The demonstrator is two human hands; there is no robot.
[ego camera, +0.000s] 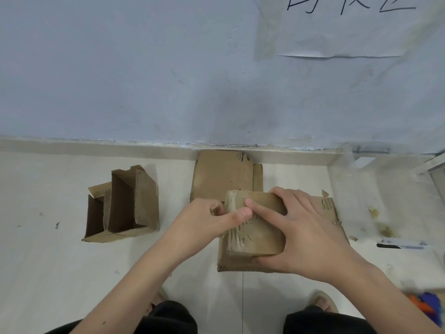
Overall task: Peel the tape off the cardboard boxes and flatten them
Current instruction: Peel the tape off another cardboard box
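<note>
We note a pale tiled floor (60,261) meeting a scuffed blue-grey wall (144,68), with a sheet of paper (349,27) taped to the wall at upper right. To the left stands an opened cardboard box (127,206), its flaps up and its brown interior divided into two bays, well apart from the hands. A flattened cardboard sheet (221,174) lies against the skirting, and a second flattened piece (330,220) lies under the work, its near edge serrated. A dark pen-like object (399,245) rests on the floor at right, beside yellowish stains. The taped box (255,235) sits centrally on the flattened piece; it is small, brown and corrugated, wrapped in glossy, wrinkled clear tape (237,235). The right hand (303,235) grips the box from its right side, fingers curled over the top and thumb underneath. The left hand (212,220) pinches at the tape on the box's left end, fingers curled in.
</note>
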